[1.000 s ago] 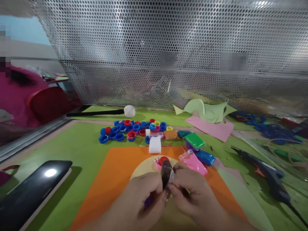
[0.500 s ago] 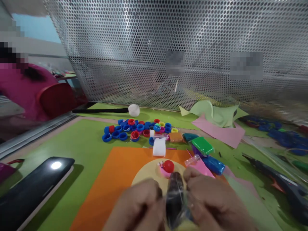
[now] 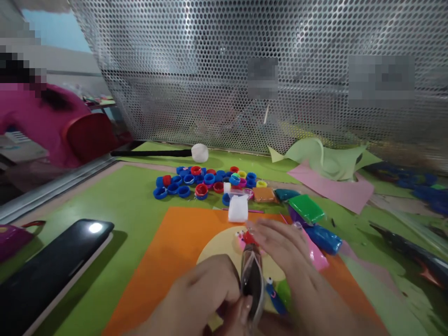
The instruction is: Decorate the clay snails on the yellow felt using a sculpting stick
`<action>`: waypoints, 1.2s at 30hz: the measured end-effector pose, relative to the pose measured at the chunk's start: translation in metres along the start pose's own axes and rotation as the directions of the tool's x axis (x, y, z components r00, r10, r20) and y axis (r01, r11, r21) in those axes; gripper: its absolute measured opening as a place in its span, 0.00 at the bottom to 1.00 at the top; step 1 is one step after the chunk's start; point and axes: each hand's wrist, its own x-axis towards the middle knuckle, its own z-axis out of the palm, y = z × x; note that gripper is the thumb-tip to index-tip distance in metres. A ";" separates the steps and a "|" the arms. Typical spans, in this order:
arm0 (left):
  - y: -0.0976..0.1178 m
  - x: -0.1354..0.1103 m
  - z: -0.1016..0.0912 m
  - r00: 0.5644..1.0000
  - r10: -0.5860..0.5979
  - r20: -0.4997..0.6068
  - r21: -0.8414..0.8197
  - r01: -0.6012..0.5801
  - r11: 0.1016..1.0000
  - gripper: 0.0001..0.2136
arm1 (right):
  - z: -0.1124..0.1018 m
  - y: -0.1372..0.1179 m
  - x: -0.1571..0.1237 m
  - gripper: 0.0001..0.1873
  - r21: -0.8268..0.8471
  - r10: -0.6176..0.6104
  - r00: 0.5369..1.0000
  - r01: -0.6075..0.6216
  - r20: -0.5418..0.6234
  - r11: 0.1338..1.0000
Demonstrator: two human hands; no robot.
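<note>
My left hand (image 3: 210,289) pinches a small clear packet of dark modelling clay (image 3: 252,280), its plastic mouth standing apart along the top. Close on the packet's right is my right hand (image 3: 297,266), fingers stretched out and partly covering a pink clay snail (image 3: 241,240) with a red shell. Its thumb is mostly hidden, so I cannot tell whether it touches the packet. A blue clay snail (image 3: 275,298) with a green shell shows between packet and right hand. Beneath them is a cream disc (image 3: 213,242) on an orange sheet (image 3: 157,261).
Several bottle-cap rings (image 3: 209,178) sit behind the sheet. A white clay packet (image 3: 238,208), a green packet (image 3: 306,208) and a blue packet (image 3: 324,239) lie nearby. A phone (image 3: 52,270) is left, scissors (image 3: 413,247) right. A perforated metal panel (image 3: 224,70) stands behind.
Both hands held the dark packet; now my right hand's fingers have straightened out over the pink snail. The packet's plastic has spread apart, and the blue snail has come into view.
</note>
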 end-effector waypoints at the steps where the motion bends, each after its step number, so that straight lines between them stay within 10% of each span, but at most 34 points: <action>1: 0.000 0.002 -0.002 0.998 0.068 -0.014 0.035 -0.067 0.997 0.10 | 0.002 0.000 -0.001 0.27 -0.002 0.005 1.000 -0.005 -0.010 1.000; 10: -0.006 0.011 -0.002 0.890 0.283 -0.358 0.210 -0.219 0.953 0.09 | -0.002 -0.005 0.000 0.18 -0.035 0.074 0.972 -0.084 -0.224 0.996; 17: 0.002 0.013 -0.008 0.837 0.420 -0.351 0.459 -0.237 0.856 0.08 | -0.002 -0.006 0.004 0.18 -0.040 0.081 0.964 -0.094 -0.253 0.995; 26: 0.010 0.019 -0.008 0.919 0.191 -0.345 0.220 -0.119 0.968 0.09 | -0.001 -0.006 0.006 0.16 -0.118 0.029 0.983 -0.051 -0.183 0.992; 36: 0.008 0.016 -0.009 0.907 0.253 -0.337 0.275 -0.162 0.948 0.09 | -0.003 -0.009 0.008 0.14 -0.132 -0.022 0.982 -0.003 -0.188 0.991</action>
